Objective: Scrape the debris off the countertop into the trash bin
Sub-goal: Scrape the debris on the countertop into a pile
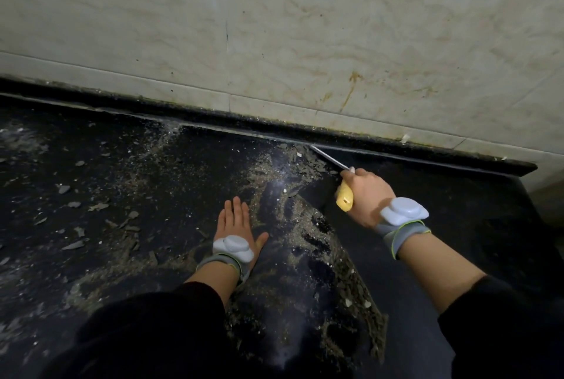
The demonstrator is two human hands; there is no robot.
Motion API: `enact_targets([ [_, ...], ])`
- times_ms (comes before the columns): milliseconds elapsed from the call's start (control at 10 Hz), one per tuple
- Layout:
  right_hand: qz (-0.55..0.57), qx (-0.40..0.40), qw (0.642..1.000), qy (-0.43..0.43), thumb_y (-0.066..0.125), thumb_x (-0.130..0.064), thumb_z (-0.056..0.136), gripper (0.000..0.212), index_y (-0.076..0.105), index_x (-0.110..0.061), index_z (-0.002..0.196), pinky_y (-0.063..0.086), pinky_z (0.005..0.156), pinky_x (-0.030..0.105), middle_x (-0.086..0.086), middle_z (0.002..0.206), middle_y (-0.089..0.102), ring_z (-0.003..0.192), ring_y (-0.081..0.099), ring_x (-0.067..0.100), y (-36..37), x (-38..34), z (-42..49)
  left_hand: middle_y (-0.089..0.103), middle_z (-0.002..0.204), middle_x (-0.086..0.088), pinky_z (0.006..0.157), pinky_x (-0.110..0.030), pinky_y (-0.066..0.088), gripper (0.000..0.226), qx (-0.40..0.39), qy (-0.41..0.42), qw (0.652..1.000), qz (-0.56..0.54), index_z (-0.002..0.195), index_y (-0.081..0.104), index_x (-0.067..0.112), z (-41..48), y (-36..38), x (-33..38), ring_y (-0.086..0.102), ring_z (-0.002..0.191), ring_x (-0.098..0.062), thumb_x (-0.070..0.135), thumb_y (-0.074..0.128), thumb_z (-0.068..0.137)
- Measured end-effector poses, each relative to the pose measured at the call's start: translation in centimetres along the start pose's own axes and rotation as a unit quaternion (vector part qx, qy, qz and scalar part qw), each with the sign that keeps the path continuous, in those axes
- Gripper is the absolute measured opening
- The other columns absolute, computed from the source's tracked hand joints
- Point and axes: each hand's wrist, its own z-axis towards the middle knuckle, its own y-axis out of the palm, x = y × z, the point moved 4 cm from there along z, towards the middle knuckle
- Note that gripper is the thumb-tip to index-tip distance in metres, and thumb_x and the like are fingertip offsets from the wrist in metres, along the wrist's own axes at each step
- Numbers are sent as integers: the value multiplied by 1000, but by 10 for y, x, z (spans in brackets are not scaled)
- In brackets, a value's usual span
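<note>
Two grips on one dark desk (457,226), left grip (234,224) flat, fingers straight, right grip (366,195) curled around one yellow-handled scraper (344,196), scattered debris (351,281).

Grimy kitchen: dark stone countertop (122,171) below stained tiled wall (305,27).

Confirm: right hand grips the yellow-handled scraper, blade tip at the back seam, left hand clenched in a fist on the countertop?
No fist: head view shows the left hand lying flat, fingers straight, on the countertop. The right hand grips the scraper, tip at the seam.
</note>
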Motion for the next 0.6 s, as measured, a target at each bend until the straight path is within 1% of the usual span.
enact_targets([
  [100,-27,21,999,36,57,-30,85,39,54,-12,120,45,75,34,13,113,58,103,58,34,-3,7,-1,-18,158,-16,121,-40,-4,85,3,-1,1000,1,149,-15,1,-1,-1,0,-13,147,-32,60,15,97],
  [200,-37,20,998,55,57,-28,85,31,56,-9,109,41,70,32,14,110,58,101,59,34,-3,5,3,-18,158,-16,121,-40,-4,85,2,1,1000,1,149,-16,0,-2,-2,1,-14,147,-33,60,15,97],
  [300,-29,9,999,26,57,-26,85,30,55,-9,109,42,71,33,15,109,58,100,59,35,1,-3,5,-18,158,-17,120,-40,-4,85,-2,0,1000,2,149,-16,0,-1,-1,1,-14,147,-33,60,15,97],
  [400,-11,-3,999,-43,58,-26,86,41,51,-12,123,45,79,34,12,112,56,103,57,33,3,-8,3,-18,158,-17,120,-40,-3,86,4,0,1000,6,149,-15,0,-1,0,0,-13,147,-33,61,15,97],
  [500,-21,32,998,-44,56,-31,89,39,51,-15,124,41,72,31,9,110,57,101,58,31,-5,-6,2,-18,158,-17,121,-40,-3,86,1,-1,1000,8,149,-15,0,0,0,0,-13,147,-33,61,15,97],
  [600,-45,33,998,-11,58,-29,85,39,52,-12,119,39,71,31,12,112,57,102,58,32,-8,-9,7,-18,158,-17,121,-41,-4,86,-2,-1,1000,5,149,-16,0,1,0,1,-14,146,-33,61,15,97],
])
